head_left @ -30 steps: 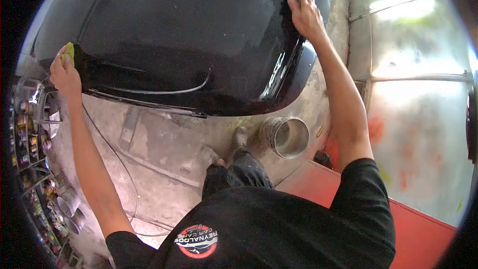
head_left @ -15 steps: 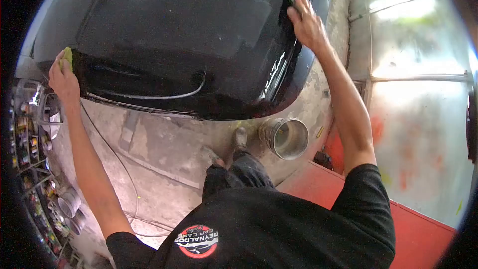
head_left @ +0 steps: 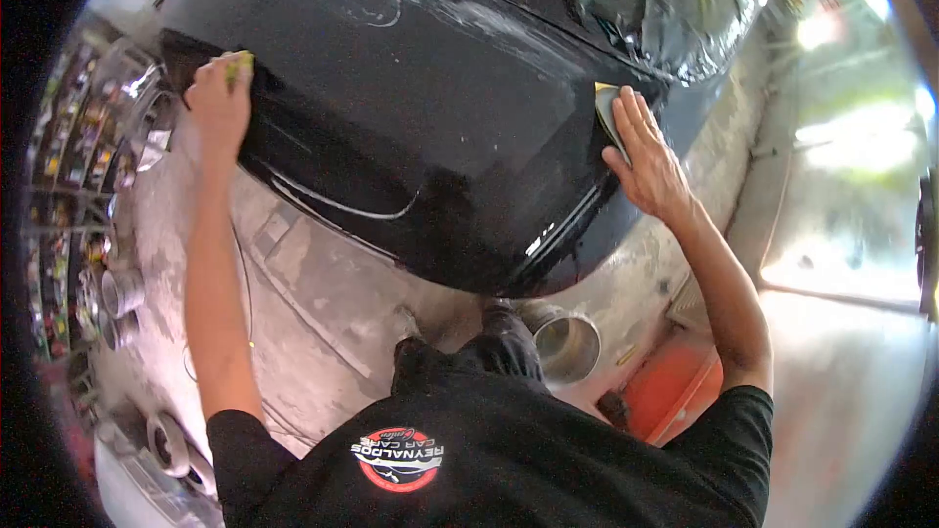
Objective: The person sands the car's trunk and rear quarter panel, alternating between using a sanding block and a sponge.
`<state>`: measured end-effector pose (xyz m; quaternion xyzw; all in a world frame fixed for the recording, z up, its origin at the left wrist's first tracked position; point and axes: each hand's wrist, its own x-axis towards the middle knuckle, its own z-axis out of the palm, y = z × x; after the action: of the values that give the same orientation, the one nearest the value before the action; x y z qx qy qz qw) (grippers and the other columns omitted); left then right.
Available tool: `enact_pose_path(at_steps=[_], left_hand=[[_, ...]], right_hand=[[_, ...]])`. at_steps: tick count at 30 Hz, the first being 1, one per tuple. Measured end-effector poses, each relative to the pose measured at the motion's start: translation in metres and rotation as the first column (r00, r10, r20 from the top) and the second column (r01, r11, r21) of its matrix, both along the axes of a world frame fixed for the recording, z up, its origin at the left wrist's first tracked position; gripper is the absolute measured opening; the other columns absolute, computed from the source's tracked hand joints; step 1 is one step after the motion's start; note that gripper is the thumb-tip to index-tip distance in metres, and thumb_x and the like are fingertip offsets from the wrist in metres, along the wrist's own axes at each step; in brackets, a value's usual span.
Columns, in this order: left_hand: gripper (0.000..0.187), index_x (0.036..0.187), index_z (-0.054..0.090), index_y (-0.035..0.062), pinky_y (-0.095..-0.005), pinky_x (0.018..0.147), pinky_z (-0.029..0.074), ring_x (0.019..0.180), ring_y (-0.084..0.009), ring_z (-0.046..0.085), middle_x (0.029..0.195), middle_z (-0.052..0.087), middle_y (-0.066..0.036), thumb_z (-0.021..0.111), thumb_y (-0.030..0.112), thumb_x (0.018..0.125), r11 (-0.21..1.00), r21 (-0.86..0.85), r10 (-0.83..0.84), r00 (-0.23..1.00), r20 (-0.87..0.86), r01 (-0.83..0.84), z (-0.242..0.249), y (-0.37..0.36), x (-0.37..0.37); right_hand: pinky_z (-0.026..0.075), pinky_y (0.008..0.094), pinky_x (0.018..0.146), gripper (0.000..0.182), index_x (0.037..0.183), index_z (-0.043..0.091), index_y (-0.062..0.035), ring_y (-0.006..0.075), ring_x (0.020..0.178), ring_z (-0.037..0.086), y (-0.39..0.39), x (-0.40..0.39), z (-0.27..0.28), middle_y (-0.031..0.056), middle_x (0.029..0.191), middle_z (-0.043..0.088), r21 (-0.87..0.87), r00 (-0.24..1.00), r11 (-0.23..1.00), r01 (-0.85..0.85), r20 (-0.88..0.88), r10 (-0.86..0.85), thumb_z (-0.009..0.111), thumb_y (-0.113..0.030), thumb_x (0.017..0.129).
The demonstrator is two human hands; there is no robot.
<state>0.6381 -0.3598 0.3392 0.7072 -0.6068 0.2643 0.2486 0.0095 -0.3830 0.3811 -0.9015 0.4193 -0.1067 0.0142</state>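
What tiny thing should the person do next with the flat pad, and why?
Maybe slide the flat pad with the right hand towards the pale smears. The hand lies over the pad near the edge of the black car panel, and the smears mark that panel nearby.

Car (head_left: 460, 117) cropped above, shelf items (head_left: 83, 147) blurred (tiny)

Plastic sheeting (head_left: 690, 29) bounds free room over the black panel (head_left: 430, 112).
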Motion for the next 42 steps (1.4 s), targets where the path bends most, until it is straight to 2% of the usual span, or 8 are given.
enact_pose_path(at_steps=[6,10,16,20,26,29,35,42], left_hand=[[0.028,0.121,0.069,0.0141,-0.0433,0.104,0.038,0.117,-0.0275,0.059,0.121,0.067,-0.008,0.064,0.031,0.099,0.999,-0.045,-0.027,0.999,-0.027,0.026,0.012,0.002,-0.036],[0.027,0.12,0.069,0.0139,-0.0436,0.101,0.039,0.117,-0.0275,0.06,0.119,0.067,-0.008,0.063,0.028,0.099,0.998,-0.057,-0.016,1.0,-0.002,0.016,0.006,0.002,-0.034],[0.027,0.121,0.068,0.015,-0.0439,0.1,0.041,0.117,-0.028,0.06,0.12,0.066,-0.009,0.063,0.03,0.099,0.997,-0.055,0.046,0.999,0.009,-0.045,0.005,0.002,-0.035],[0.027,0.122,0.068,0.0173,-0.0455,0.103,0.041,0.118,-0.0299,0.059,0.123,0.065,-0.008,0.063,0.031,0.099,0.997,-0.045,0.052,0.997,-0.051,-0.054,0.005,-0.003,-0.038],[0.025,0.121,0.069,0.0206,-0.0484,0.099,0.044,0.115,-0.0341,0.058,0.123,0.064,-0.007,0.064,0.03,0.098,0.995,-0.054,0.075,0.992,-0.099,-0.08,0.005,-0.001,-0.034],[0.024,0.12,0.069,0.0231,-0.0502,0.093,0.049,0.111,-0.0362,0.058,0.121,0.063,-0.007,0.066,0.03,0.097,0.993,-0.055,0.099,0.991,-0.088,-0.104,0.004,0.008,-0.04],[0.026,0.119,0.068,0.0227,-0.0543,0.093,0.047,0.117,-0.0371,0.055,0.124,0.062,-0.007,0.067,0.031,0.095,0.982,-0.009,0.184,0.966,-0.18,-0.189,0.008,0.004,-0.05],[0.024,0.119,0.069,0.0181,-0.0473,0.098,0.045,0.113,-0.0349,0.057,0.122,0.065,-0.008,0.064,0.028,0.098,0.986,-0.064,0.144,0.975,-0.169,-0.157,0.014,0.004,-0.052]], right_hand=[[0.028,0.0492,0.122,0.066,0.147,0.043,0.005,0.0433,0.146,0.035,-0.084,0.123,0.015,0.0257,0.157,0.038,-0.191,0.916,0.899,-0.394,0.007,0.402,0.059,-0.039,0.1],[0.03,0.0507,0.12,0.064,0.143,0.046,0.006,0.0426,0.143,0.039,-0.102,0.154,0.018,0.0255,0.153,0.043,-0.211,0.893,0.873,-0.44,-0.006,0.449,0.058,-0.04,0.1],[0.028,0.0517,0.122,0.075,0.149,0.038,0.0082,0.0433,0.15,0.03,-0.048,-0.003,0.02,0.027,0.161,0.031,0.021,0.931,0.932,-0.362,-0.051,0.362,0.071,-0.028,0.092],[0.029,0.0511,0.122,0.07,0.146,0.041,0.009,0.044,0.146,0.036,-0.072,0.062,0.02,0.0286,0.158,0.035,-0.093,0.901,0.896,-0.434,-0.043,0.432,0.064,-0.034,0.097],[0.038,0.052,0.112,0.05,0.127,0.053,0.0067,0.0423,0.13,0.048,-0.171,0.273,0.016,0.026,0.139,0.051,-0.261,0.816,0.781,-0.567,-0.05,0.576,0.056,-0.036,0.101],[0.032,0.051,0.118,0.052,0.139,0.047,0.0046,0.0395,0.141,0.041,-0.161,0.27,0.03,0.0248,0.148,0.045,-0.123,0.852,0.844,-0.522,-0.127,0.508,0.049,-0.035,0.106],[0.027,0.0512,0.122,0.065,0.149,0.039,0.006,0.04,0.149,0.032,-0.107,0.149,0.036,0.0263,0.159,0.034,-0.019,0.868,0.875,-0.484,-0.133,0.478,0.054,-0.037,0.103],[0.042,0.0505,0.107,0.049,0.126,0.053,0.0075,0.0429,0.124,0.052,-0.205,0.338,0.017,0.0265,0.135,0.053,-0.324,0.761,0.718,-0.616,-0.006,0.649,0.053,-0.035,0.103]])
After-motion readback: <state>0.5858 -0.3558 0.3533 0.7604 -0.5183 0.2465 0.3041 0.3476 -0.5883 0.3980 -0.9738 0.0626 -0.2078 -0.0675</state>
